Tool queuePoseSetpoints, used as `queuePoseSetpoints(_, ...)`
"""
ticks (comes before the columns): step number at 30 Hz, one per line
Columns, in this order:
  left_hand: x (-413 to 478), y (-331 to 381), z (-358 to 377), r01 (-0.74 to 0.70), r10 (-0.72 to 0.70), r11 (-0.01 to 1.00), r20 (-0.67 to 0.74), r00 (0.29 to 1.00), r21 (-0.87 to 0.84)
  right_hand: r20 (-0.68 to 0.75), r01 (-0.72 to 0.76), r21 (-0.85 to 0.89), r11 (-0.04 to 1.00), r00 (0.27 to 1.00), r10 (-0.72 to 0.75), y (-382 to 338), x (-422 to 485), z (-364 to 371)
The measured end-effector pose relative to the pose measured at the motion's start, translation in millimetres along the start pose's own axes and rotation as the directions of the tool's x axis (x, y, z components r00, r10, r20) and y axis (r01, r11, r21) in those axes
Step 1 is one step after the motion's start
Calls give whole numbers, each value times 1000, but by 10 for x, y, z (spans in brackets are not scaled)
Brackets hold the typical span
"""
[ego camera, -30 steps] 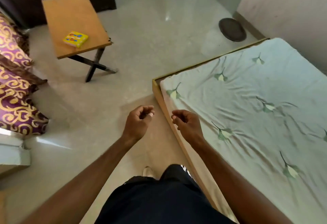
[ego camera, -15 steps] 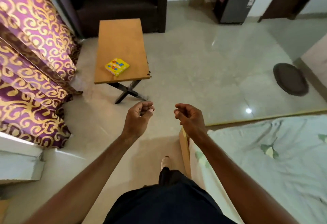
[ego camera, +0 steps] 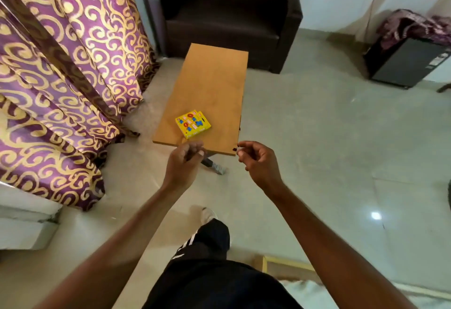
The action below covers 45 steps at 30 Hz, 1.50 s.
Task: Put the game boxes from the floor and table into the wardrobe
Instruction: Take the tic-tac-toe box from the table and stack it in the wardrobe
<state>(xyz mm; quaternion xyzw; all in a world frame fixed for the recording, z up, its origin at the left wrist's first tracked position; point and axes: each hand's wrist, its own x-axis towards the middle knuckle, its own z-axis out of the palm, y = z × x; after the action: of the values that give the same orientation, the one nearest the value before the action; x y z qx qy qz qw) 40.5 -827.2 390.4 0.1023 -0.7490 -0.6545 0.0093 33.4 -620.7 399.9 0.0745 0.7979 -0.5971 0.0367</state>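
Moved: since half a second back my view has swung onto the bench, which now sits dead ahead and closer; bed has dropped to the bottom right corner.
Head view, game box: yellow game box (ego camera: 193, 124) lies flat on the bench (ego camera: 214, 84), near its close end, left of centre.
Left hand: left hand (ego camera: 183, 166) loosely curled, holding nothing, over the bench's near edge, just short of the game box, not touching it.
Right hand: right hand (ego camera: 258, 161) also half-curled and empty, beside the bench's near right corner.
Surroundings: purple-gold curtain (ego camera: 63, 76) to the left, dark armchair (ego camera: 224, 15) behind the bench, small black fridge (ego camera: 407, 64) with a cloth on top at far right.
Body: I see my dark trousers and one shoe (ego camera: 207, 214) on the tiled floor (ego camera: 329, 150).
Bed: bed (ego camera: 305, 291), only a corner showing.
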Motion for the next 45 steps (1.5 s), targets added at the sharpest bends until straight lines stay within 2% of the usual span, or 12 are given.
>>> queuePoseSetpoints(9,1642,-329,-172,161,-151,980,-97,984,113,112,-47,-63,997,992,53,-73,1634,548)
queuePoseSetpoints(16,2757,-734,-267,311,-287,895,-123,950,318,220,-235,-160,959,938,267,320,2791,1256)
queuePoseSetpoints(19,3259,-996,-313,347,-333,810,-115,936,473,284,-344,-190,920,877,387,630,3180,1579)
queuePoseSetpoints(22,3787,-1330,-329,408,-451,670,-96,887,620,373,-472,-257,843,757,537,986,3577,1929)
queuePoseSetpoints(25,4231,-1597,-294,375,-546,544,-23,837,750,410,-543,-304,783,667,622,1295,3848,2192)
queuePoseSetpoints(28,4675,-1945,-283,336,-598,487,27,801,806,393,-615,-334,715,598,698,1556,4108,2414)
queuePoseSetpoints(32,5034,-2354,-245,368,-681,413,14,733,833,414,-683,-292,669,540,733,1835,4403,2587)
queuePoseSetpoints(35,5136,-2558,-219,362,-709,382,18,705,850,411,-697,-294,654,526,744,1970,4535,2651)
queuePoseSetpoints(37,5143,-2650,-236,401,-741,366,2,672,839,391,-691,-294,661,544,742,1985,4624,2657)
queuePoseSetpoints(39,5114,-2702,-255,468,-780,346,-27,625,813,338,-662,-264,701,617,711,1990,4712,2608)
queuePoseSetpoints(42,5017,-2689,-260,626,-852,343,-49,521,700,302,-630,-237,740,676,672,2002,4860,2563)
queuePoseSetpoints(45,4916,-2750,-176,766,-841,474,-37,540,434,330,-620,-264,739,662,673,2019,4955,2603)
